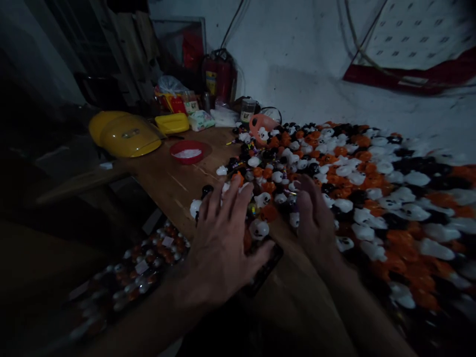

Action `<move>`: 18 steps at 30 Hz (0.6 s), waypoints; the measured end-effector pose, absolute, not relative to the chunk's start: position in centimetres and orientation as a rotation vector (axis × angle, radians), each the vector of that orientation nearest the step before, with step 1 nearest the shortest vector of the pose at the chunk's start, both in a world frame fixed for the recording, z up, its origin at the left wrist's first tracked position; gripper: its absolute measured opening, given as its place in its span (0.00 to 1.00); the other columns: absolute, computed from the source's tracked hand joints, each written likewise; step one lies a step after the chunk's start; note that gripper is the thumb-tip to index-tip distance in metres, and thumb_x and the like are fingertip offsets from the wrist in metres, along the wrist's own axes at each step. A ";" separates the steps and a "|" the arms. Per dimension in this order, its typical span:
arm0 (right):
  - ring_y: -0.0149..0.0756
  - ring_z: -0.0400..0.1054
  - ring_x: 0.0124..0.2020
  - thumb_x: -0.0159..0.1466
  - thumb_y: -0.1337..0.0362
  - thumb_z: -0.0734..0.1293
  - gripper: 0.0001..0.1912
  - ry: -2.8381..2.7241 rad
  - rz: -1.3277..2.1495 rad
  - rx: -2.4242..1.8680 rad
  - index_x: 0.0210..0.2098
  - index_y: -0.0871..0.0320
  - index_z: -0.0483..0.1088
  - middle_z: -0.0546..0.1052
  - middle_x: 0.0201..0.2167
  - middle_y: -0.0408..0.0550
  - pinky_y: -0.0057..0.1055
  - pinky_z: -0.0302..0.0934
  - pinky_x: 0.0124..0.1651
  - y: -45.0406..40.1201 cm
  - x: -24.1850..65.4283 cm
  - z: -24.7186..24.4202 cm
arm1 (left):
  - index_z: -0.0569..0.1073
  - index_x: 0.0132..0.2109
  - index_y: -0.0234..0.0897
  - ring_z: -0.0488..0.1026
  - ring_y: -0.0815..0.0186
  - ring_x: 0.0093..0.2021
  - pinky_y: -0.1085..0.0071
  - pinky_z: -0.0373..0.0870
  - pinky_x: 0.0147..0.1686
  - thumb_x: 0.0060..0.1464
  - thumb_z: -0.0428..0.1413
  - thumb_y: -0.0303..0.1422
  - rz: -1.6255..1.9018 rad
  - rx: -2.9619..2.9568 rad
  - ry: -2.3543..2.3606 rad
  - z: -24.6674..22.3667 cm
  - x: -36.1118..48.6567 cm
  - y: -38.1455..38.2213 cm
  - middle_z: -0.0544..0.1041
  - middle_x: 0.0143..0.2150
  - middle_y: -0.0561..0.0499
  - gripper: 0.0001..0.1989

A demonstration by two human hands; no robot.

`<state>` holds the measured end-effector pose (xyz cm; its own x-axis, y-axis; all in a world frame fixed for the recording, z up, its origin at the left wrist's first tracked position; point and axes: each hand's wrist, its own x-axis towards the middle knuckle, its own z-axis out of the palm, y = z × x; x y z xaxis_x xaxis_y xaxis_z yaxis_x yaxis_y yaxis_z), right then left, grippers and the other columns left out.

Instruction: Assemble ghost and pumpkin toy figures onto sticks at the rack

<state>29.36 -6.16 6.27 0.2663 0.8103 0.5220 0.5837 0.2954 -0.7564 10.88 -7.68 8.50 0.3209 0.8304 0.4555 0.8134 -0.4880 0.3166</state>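
My left hand (223, 240) is over the near end of a heap of small Halloween figures, fingers spread and thumb stretched to the right. Close to its thumb lies a white ghost figure (259, 229), with a dark flat object (269, 263) partly hidden below. At the heap's near edge, my right hand (316, 220) is raised on its side, thumb and fingers apart, with nothing visible held. White ghosts, orange pumpkins (407, 253) and black pieces make up the large pile. Some small shiny bits among them are too blurred to name.
A red bowl (188, 151) with white contents and a yellow visor-like cover (126, 134) stand on the wooden table (163, 181). Behind are a yellow tray (172, 123), an orange pumpkin bucket (264, 126) and fire extinguishers (221, 77). More figures (148, 267) fill a container below left.
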 end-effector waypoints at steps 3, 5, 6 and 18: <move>0.39 0.45 0.68 0.69 0.47 0.51 0.31 -1.378 0.653 -1.389 0.67 0.54 0.49 0.52 0.68 0.49 0.44 0.42 0.68 -6.3 27.5 3.9 | 0.51 0.67 0.38 0.39 0.45 0.69 0.43 0.46 0.64 0.51 0.57 0.45 0.634 2.650 1.557 7.5 12.1 -6.0 0.50 0.70 0.45 0.40; 0.36 0.44 0.68 0.69 0.46 0.49 0.32 -1.446 0.846 -1.284 0.66 0.55 0.51 0.52 0.68 0.47 0.40 0.39 0.70 -6.0 26.6 3.1 | 0.57 0.64 0.35 0.43 0.48 0.69 0.46 0.47 0.65 0.56 0.52 0.38 0.500 2.683 1.484 6.7 12.8 -5.1 0.58 0.67 0.45 0.31; 0.34 0.44 0.68 0.69 0.46 0.49 0.32 -1.478 0.897 -1.224 0.66 0.55 0.51 0.52 0.68 0.46 0.38 0.38 0.70 -5.7 26.3 3.0 | 0.59 0.64 0.33 0.45 0.51 0.69 0.48 0.47 0.65 0.57 0.50 0.36 0.478 2.693 1.453 6.4 13.1 -4.8 0.60 0.66 0.44 0.28; 0.41 0.58 0.62 0.64 0.41 0.55 0.34 -0.791 1.133 -0.956 0.58 0.57 0.64 0.65 0.61 0.50 0.40 0.54 0.64 -3.3 27.6 0.3 | 0.60 0.63 0.43 0.57 0.59 0.65 0.59 0.53 0.65 0.62 0.46 0.40 1.537 2.102 1.537 10.3 7.3 -6.1 0.61 0.66 0.48 0.24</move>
<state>27.58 -3.28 0.26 0.2499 0.9673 0.0424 -0.3731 0.1366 -0.9177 7.27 -6.12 10.33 -0.0302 0.7638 0.6448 0.6448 -0.4780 0.5964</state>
